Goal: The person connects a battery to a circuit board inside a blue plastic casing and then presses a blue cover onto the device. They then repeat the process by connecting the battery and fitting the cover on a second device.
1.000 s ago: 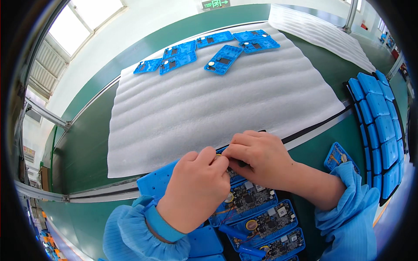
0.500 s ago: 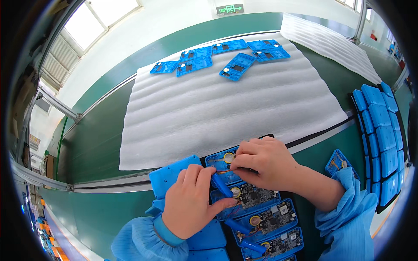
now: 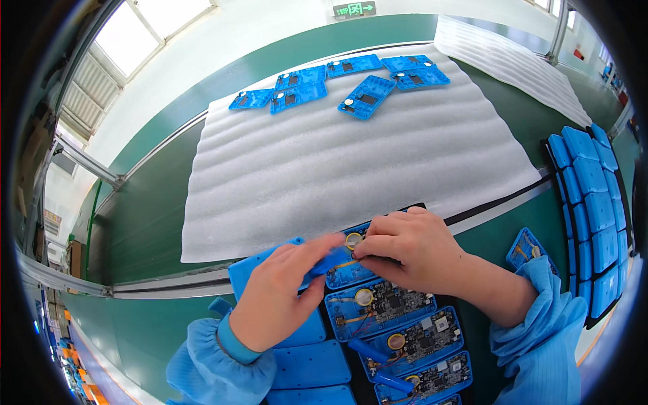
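My left hand [image 3: 278, 289] is closed around a blue cylindrical battery [image 3: 329, 262], smeared by motion, above the left end of the farthest open blue housing [image 3: 352, 275]. Inside that housing a round yellow-rimmed coin cell [image 3: 354, 241] shows. Over the housing's right part, my right hand [image 3: 413, 244] pinches with thumb and fingertips beside the coin cell; whatever is between them is hidden. Just nearer lies a second open housing with a dark circuit board [image 3: 391, 302], its own coin cell [image 3: 364, 297] and thin wires.
Nearer me are more open housings with boards [image 3: 422, 337] and blue batteries [image 3: 368, 351]. Closed blue covers [image 3: 312, 364] lie at the left. White foam sheet [image 3: 351, 169] beyond carries several blue shells [image 3: 366, 98]. At right stand a loose housing [image 3: 530, 250] and stacked blue cases [image 3: 597, 209].
My left hand has lifted the blue battery off the second housing and carried it left and away from me, uncovering that housing's left end. My right hand has barely moved.
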Available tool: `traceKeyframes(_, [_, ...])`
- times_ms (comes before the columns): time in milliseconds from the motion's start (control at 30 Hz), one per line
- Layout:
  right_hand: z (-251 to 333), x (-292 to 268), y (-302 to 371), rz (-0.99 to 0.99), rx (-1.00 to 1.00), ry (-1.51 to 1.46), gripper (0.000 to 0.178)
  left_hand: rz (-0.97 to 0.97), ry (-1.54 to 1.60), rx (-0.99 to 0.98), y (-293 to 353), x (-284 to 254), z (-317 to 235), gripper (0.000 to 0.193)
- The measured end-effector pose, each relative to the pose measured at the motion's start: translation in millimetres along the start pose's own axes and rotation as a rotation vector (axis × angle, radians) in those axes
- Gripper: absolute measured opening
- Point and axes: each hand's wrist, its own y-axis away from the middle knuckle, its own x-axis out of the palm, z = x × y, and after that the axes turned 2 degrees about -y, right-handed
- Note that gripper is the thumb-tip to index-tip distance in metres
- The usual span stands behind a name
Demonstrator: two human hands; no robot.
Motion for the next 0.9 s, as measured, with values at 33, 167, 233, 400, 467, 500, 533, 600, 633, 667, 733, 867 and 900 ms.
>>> traceKeyframes(33, [0.3,-0.1,-0.1,0.002,-0.001,0.000,0.011,-0.074,-0.050,0.062,0.4,5.1,4.2,0.048])
traceKeyframes(167, [-0.6,-0.4,0.5,0.018,0.010,-0.006,0.008,-0.067,-0.127,0.188,3.3,6.0,11.4,0.033])
traceKeyframes(233, [-0.5,0.6,0.2,0.020,0.013,-0.012,0.008,-0.054,-0.099,0.143,2.5,3.6,6.0,0.031])
traceKeyframes(400, [-0.6,1.3,0.1,0.018,0.021,-0.003,0.008,-0.010,-0.086,0.064,1.5,0.1,-0.2,0.028])
traceKeyframes(467, [-0.7,1.1,0.6,0.021,0.025,0.003,0.008,-0.019,-0.039,0.056,1.7,0.9,-0.1,0.027])
traceKeyframes(500, [-1.2,1.3,0.7,0.025,0.028,0.008,0.008,-0.018,-0.039,0.056,1.2,0.7,-0.9,0.027])
traceKeyframes(533, [-1.4,1.4,0.7,0.024,0.028,0.008,0.008,0.010,-0.030,0.023,0.5,-0.2,-2.6,0.027])
traceKeyframes(600, [-1.3,1.5,0.7,0.006,0.014,0.007,0.008,0.038,-0.022,-0.010,0.1,-1.7,-6.9,0.028])
traceKeyframes(633, [-1.5,1.5,0.7,0.006,0.015,0.007,0.008,0.044,-0.048,-0.023,0.1,-2.2,-9.5,0.027])
traceKeyframes(667, [-1.8,1.3,0.6,0.012,0.011,0.012,0.008,0.049,-0.075,-0.036,0.1,-2.8,-11.4,0.027])
traceKeyframes(733, [-1.5,0.6,-0.1,0.018,0.006,0.016,0.008,0.066,-0.082,-0.045,-0.5,-5.0,-12.5,0.027])
traceKeyframes(867, [-4.7,-3.2,1.2,0.052,-0.021,0.005,0.010,-0.027,-0.283,0.131,-2.7,-4.1,-7.1,0.030])
traceKeyframes(900, [-5.6,-3.7,1.2,0.056,-0.044,-0.012,0.011,-0.027,-0.284,0.131,-3.5,-3.7,-5.6,0.030])
